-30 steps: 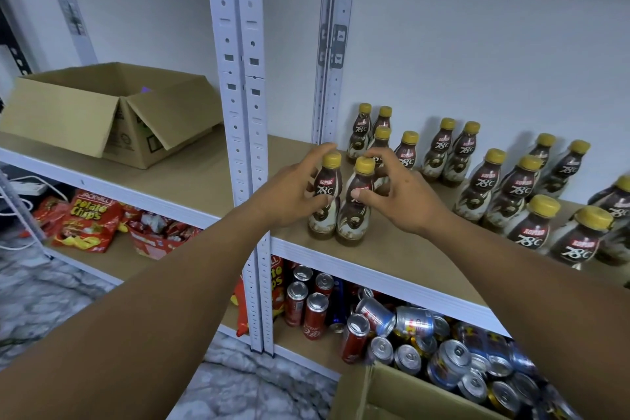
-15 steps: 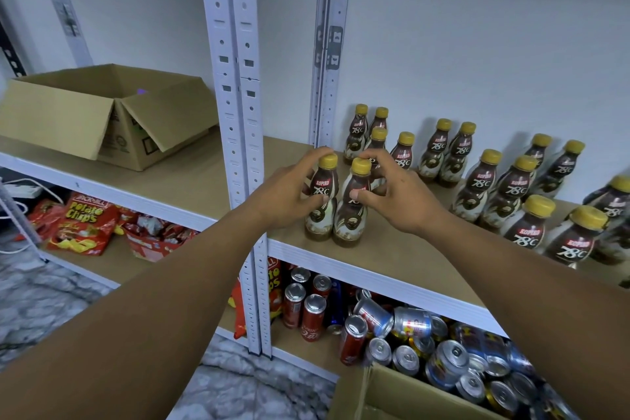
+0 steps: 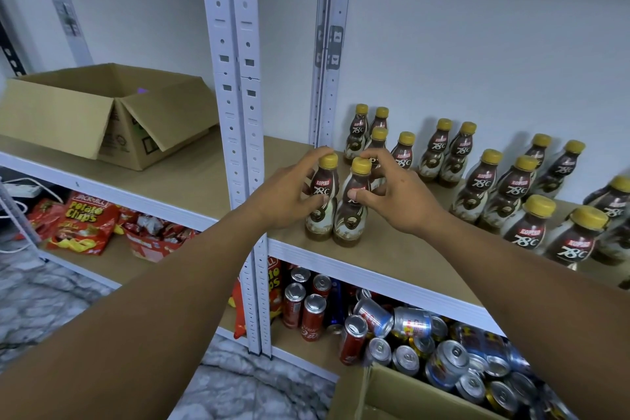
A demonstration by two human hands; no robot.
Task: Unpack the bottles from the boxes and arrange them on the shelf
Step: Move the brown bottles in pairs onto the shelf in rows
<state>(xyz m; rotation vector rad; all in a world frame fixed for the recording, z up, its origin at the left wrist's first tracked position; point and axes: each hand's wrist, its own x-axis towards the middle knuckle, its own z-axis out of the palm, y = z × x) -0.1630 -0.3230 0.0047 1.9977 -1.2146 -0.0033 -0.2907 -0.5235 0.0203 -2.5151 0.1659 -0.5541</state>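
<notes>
Two brown coffee bottles with yellow caps stand side by side near the front edge of the wooden shelf (image 3: 211,177). My left hand (image 3: 289,194) wraps the left bottle (image 3: 322,211) from its left side. My right hand (image 3: 395,194) grips the right bottle (image 3: 353,218), thumb on its label. Both bottles rest upright on the shelf board. Several more of the same bottles (image 3: 484,181) stand in rows behind and to the right.
An open cardboard box (image 3: 102,112) sits on the shelf at left, past the white uprights (image 3: 235,112). Below are soda cans (image 3: 402,334) and chip bags (image 3: 81,222). Another open box (image 3: 392,399) stands at the bottom right.
Both hands and the two bottles have stayed in place on the shelf. Only the camera view has shifted slightly.
</notes>
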